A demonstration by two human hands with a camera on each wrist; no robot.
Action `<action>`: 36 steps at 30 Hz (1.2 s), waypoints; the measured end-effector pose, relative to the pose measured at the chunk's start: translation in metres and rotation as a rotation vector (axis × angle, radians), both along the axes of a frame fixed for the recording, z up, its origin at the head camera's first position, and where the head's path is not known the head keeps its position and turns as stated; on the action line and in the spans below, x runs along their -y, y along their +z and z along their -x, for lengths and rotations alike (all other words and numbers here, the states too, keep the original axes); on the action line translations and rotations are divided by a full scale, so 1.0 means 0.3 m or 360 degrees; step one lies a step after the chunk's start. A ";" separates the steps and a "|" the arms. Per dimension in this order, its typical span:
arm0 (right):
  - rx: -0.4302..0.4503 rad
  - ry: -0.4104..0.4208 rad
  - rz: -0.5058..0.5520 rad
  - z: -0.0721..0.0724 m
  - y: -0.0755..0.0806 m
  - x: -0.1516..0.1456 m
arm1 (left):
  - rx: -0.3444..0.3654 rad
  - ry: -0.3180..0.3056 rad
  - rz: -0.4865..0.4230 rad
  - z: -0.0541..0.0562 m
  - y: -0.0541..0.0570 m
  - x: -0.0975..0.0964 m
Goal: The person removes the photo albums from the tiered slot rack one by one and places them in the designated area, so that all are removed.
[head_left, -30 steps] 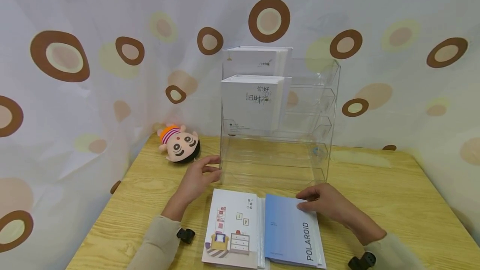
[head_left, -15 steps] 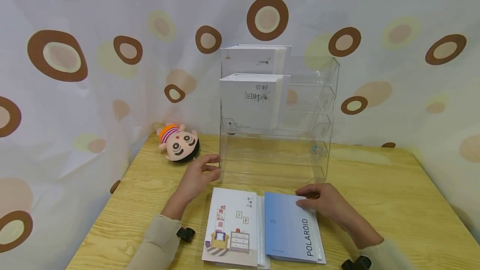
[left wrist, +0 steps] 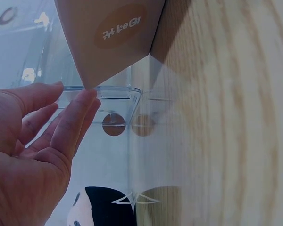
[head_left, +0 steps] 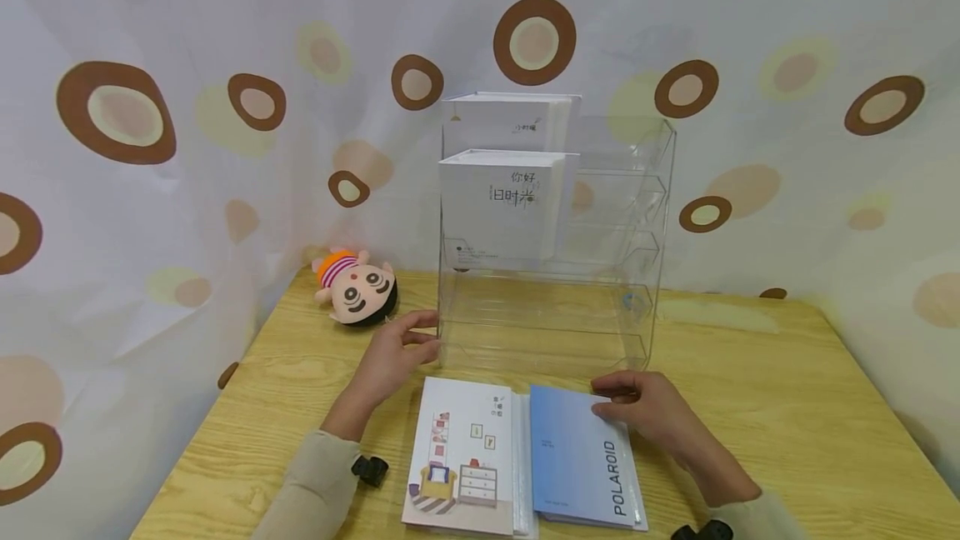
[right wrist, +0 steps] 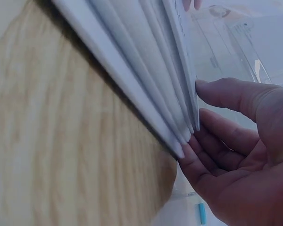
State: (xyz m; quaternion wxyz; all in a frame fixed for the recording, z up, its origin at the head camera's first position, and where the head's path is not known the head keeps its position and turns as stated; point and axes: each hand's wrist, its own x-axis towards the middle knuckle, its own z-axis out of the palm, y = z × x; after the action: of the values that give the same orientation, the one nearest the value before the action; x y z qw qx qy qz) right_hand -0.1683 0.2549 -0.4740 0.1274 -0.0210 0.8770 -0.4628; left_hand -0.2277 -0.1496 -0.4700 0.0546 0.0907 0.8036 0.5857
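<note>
A clear acrylic rack with several tiers stands at the middle of the table. My left hand is at its lower left side, fingertips against the edge; in the left wrist view the left hand has loosely bent fingers. In front of the rack lie two photo albums: a white album with a drawn armchair and dresser, and beside it a blue album marked POLAROID. My right hand pinches the blue album's upper right corner, thumb on the cover. In the right wrist view the right hand's fingers meet the page edges.
Two white boxed albums stand in the rack's upper left, a front one and a rear one. A plush doll lies left of the rack. A dotted curtain hangs round the wooden table.
My right forearm has shifted slightly left, while the hand stays at the blue album's corner. The left hand stays at the rack. Both albums lie in the same place.
</note>
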 end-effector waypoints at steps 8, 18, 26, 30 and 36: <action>-0.0048 0.0022 0.0002 0.001 -0.003 0.006 | -0.0038 -0.0012 0.0018 0.003 0.001 0.005; -0.0098 0.0010 -0.0028 0.000 -0.005 0.016 | -0.0013 0.0006 0.0026 -0.002 -0.003 0.011; -0.0145 -0.0029 0.0003 -0.010 0.025 0.016 | -0.0029 -0.0013 0.0008 -0.004 -0.003 0.012; -0.0170 -0.0016 0.0033 -0.010 0.036 0.009 | -0.0034 -0.0006 0.0009 -0.004 0.000 0.011; -0.0161 -0.0036 0.0076 -0.018 0.073 0.001 | -0.0033 -0.0009 0.0013 -0.002 -0.003 0.004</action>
State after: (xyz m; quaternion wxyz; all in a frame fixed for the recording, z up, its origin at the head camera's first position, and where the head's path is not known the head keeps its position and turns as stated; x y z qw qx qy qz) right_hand -0.1630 0.2547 -0.4521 0.0772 -0.0376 0.8712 -0.4834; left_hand -0.2271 -0.1508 -0.4710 0.0483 0.0989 0.8062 0.5813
